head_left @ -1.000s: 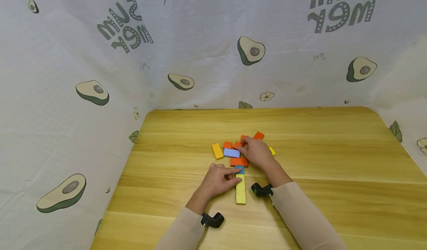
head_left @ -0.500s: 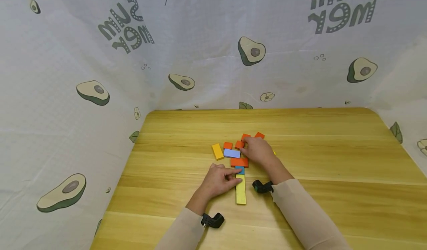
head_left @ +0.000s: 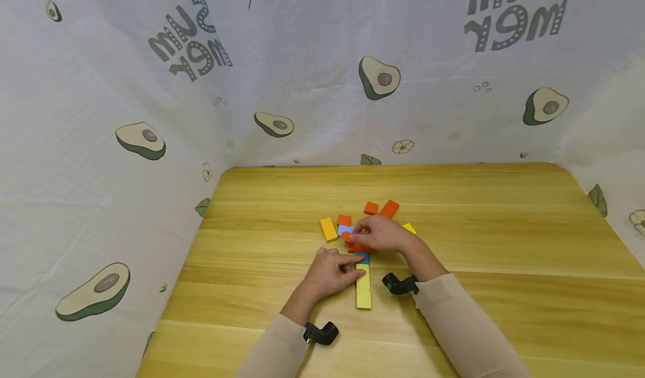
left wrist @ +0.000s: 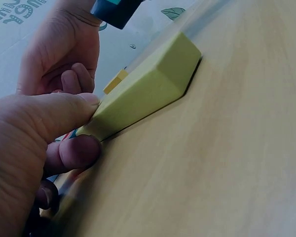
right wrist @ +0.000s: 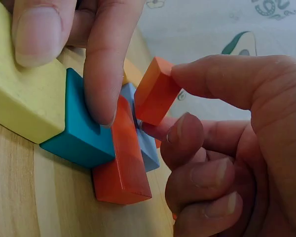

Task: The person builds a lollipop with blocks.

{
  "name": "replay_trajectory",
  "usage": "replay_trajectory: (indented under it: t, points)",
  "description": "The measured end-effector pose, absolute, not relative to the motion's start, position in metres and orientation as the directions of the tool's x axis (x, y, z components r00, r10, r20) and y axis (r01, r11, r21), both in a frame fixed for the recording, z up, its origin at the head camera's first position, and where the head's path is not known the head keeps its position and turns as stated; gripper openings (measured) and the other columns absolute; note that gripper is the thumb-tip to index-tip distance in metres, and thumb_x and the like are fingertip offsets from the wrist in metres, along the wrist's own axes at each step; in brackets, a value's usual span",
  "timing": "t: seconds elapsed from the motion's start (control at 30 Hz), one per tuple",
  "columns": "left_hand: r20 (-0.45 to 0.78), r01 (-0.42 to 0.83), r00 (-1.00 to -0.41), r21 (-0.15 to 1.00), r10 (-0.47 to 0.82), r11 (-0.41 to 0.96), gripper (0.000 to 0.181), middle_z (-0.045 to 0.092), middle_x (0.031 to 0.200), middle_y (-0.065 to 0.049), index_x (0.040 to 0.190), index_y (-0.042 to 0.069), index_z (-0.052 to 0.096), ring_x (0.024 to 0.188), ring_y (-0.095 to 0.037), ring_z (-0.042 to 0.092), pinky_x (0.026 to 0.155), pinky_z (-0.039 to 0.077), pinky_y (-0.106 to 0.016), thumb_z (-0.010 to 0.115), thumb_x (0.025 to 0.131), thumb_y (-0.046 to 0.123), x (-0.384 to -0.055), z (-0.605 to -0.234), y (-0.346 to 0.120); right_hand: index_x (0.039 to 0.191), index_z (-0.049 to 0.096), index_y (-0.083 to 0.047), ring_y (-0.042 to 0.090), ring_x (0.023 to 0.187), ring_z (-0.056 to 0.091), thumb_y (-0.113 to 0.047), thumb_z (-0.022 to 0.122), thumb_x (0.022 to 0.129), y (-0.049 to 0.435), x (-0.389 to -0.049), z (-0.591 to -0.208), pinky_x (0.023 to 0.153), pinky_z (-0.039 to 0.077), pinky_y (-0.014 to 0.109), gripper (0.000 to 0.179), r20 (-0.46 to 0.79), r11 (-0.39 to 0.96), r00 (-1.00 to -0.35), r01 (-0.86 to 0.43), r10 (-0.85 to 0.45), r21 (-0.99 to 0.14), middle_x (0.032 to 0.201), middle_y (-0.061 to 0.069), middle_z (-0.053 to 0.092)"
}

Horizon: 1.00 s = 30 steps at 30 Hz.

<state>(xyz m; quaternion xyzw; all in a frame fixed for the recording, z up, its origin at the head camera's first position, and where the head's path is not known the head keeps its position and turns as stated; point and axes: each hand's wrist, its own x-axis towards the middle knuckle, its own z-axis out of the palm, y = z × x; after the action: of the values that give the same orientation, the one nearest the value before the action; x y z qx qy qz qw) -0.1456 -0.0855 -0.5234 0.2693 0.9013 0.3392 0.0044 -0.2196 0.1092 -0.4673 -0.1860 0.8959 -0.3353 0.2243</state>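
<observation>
My left hand [head_left: 327,271] rests over a row of blocks. Its straight index finger presses the teal block [right wrist: 81,143], while the thumb lies on the long pale yellow block [head_left: 363,295]. Across the teal block's far end lies a red block [right wrist: 126,168], and behind that a lavender-blue block [head_left: 345,230]. My right hand [head_left: 382,233] pinches a small orange-red block [right wrist: 158,91] between thumb and index finger. That block is tilted just above the red and lavender-blue blocks. The right hand hides part of both in the head view.
Behind the row are a small orange-red block [head_left: 344,220], another one [head_left: 371,208] and a longer red block [head_left: 389,208]. An orange-yellow block [head_left: 329,229] lies left, a bright yellow block [head_left: 409,228] right. Patterned cloth [head_left: 322,87] hangs behind the wooden table [head_left: 504,227].
My right hand has picked up one small orange-red block from behind the lavender-blue block and brought it nearer and leftward. My left hand has stayed in place.
</observation>
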Motion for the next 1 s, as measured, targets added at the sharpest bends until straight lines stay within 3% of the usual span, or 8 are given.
replay_trajectory:
  t: [0.3,0.53,0.73,1.0]
  points:
    - [0.172,0.486,-0.853,0.605,0.493,0.631,0.032,0.071,0.073,0.012,0.122,0.022,0.078,0.073,0.003,0.052,0.079,0.028,-0.022,0.077,0.092,0.033,-0.1446,-0.5238,-0.0851,0.11,0.074,-0.008,0.016,0.072,0.051,-0.036,0.062,0.1,0.1099,-0.2199,-0.468,0.065,0.041,0.029,0.031,-0.306,0.715,-0.814,-0.18,-0.494,-0.676,0.079,0.0,0.06]
    - [0.182,0.494,-0.851,0.595,0.493,0.633,0.032,0.069,0.071,0.013,0.122,0.023,0.077,0.072,0.005,0.05,0.077,0.027,-0.022,0.076,0.092,0.035,-0.1453,-0.523,-0.0855,0.12,0.07,-0.009,0.017,0.073,0.052,-0.04,0.061,0.101,0.1102,-0.222,-0.4685,0.065,0.042,0.03,0.037,-0.295,0.735,-0.844,-0.16,-0.447,-0.658,0.084,0.001,0.06]
    - [0.172,0.483,-0.857,0.597,0.486,0.64,0.032,0.067,0.071,0.013,0.122,0.024,0.077,0.071,0.005,0.049,0.077,0.026,-0.022,0.077,0.092,0.035,-0.1457,-0.5223,-0.0855,0.123,0.067,-0.007,0.016,0.064,0.05,-0.032,0.065,0.099,0.1116,-0.2249,-0.4687,0.06,0.04,0.029,0.034,-0.261,0.766,-0.86,-0.206,-0.439,-0.61,0.075,0.001,0.058]
    - [0.169,0.48,-0.858,0.6,0.485,0.64,0.033,0.068,0.071,0.013,0.123,0.024,0.077,0.072,0.004,0.049,0.077,0.025,-0.022,0.077,0.092,0.035,-0.1455,-0.5217,-0.0859,0.125,0.068,-0.009,0.017,0.069,0.052,-0.026,0.067,0.099,0.1134,-0.2256,-0.4711,0.065,0.043,0.03,0.031,-0.24,0.791,-0.846,-0.292,-0.476,-0.537,0.079,0.002,0.061]
